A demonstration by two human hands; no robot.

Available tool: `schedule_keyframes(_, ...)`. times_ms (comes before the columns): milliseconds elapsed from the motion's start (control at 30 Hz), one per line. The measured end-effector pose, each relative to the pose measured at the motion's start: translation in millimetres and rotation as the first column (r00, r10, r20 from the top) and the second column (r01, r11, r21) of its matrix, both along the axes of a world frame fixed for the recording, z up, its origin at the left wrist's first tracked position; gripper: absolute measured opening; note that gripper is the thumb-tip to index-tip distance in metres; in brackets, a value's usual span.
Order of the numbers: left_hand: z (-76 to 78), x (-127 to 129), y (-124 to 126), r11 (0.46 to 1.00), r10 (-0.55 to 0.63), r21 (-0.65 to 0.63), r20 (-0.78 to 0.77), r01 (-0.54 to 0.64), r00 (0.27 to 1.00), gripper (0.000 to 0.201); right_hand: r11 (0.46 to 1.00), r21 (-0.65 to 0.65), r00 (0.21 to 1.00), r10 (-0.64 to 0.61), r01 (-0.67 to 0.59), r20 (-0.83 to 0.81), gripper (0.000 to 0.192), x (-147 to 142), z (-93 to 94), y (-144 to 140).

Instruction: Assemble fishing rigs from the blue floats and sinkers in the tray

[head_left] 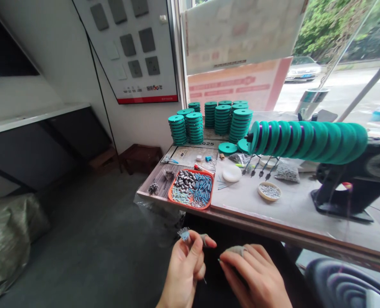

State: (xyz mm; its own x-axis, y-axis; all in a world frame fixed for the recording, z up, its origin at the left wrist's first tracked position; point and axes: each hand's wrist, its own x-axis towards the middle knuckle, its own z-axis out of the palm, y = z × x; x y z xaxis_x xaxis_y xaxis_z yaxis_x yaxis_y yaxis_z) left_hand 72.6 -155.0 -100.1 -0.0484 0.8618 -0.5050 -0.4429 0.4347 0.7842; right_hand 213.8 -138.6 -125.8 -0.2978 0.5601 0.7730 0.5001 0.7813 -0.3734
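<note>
Left hand (185,267), low in front of the surface (292,209), fingers curled, thumb and forefinger pinched on a small bristly tuft (184,233) held above the fingertips. Right hand (252,276) just beside it, fingers loosely bent, a grey cover on one fingertip, nipping what seems a thin wire, too fine to tell.

On the wall board (135,47), red strip with writing, only "50" legible; on the surface, "2025" on a printed sheet (190,155).

Beyond the hands: orange tray (191,189) of grey and blue pieces, stacked green discs (222,117), a row of discs on a rod (308,137).
</note>
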Motion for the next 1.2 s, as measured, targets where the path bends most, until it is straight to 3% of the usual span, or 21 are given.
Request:
schedule_keyframes(133, -1.6, -4.5, -2.8, 0.992, -0.115, 0.020, -0.307, 0.127, 0.945, 0.038, 1.000, 0.016, 1.000, -0.016, 0.016, -0.012, 0.013, 0.4, 0.7, 0.7)
schedule_keyframes(367, 3.1, -1.6, -7.1, 0.961, -0.209, -0.005, -0.671, 0.278, 0.711, 0.034, 1.000, 0.016, 1.000, -0.024, 0.024, 0.004, 0.016, -0.6, -3.8, -1.3)
schedule_keyframes(467, 2.5, -1.1, -7.4, 0.949, -0.229, -0.038, -0.763, 0.313, 0.604, 0.033, 1.000, 0.004, 1.000, -0.020, 0.020, 0.023, 0.018, -0.5, -5.5, -2.2)
schedule_keyframes(600, -0.3, -1.3, -7.4, 0.933, -0.235, -0.031, -0.809, 0.359, 0.539, 0.031, 0.999, 0.017, 0.999, -0.029, 0.029, 0.028, 0.020, -1.9, -6.4, -2.4)
schedule_keyframes(700, -0.7, -1.8, -6.6, 0.932, -0.220, 0.008, -0.782, 0.363, 0.582, 0.032, 0.999, 0.014, 0.999, -0.031, 0.030, 0.028, 0.020, -2.5, -5.4, -1.4)
schedule_keyframes(833, 1.7, -4.9, -4.0, 0.966, -0.131, 0.107, -0.582, 0.235, 0.803, 0.035, 0.998, 0.018, 0.997, -0.067, 0.067, 0.031, 0.021, -0.8, -1.8, -0.1)
schedule_keyframes(933, 2.1, -6.8, -1.7, 0.992, -0.062, 0.078, -0.379, 0.098, 0.923, 0.039, 0.997, 0.018, 0.997, -0.070, 0.069, 0.041, 0.018, 1.9, 1.0, 0.5)
schedule_keyframes(1067, -3.7, -8.1, -2.0, 1.000, -0.007, -0.020, -0.171, 0.003, 0.985, 0.043, 0.996, 0.027, 0.996, -0.086, 0.085, 0.035, 0.015, 4.1, 1.0, 1.1)
schedule_keyframes(1200, -10.1, -5.7, -4.1, 0.997, -0.057, -0.062, -0.228, 0.044, 0.972, 0.046, 0.995, 0.038, 0.995, -0.094, 0.093, 0.023, 0.015, 3.4, -2.8, 1.0)
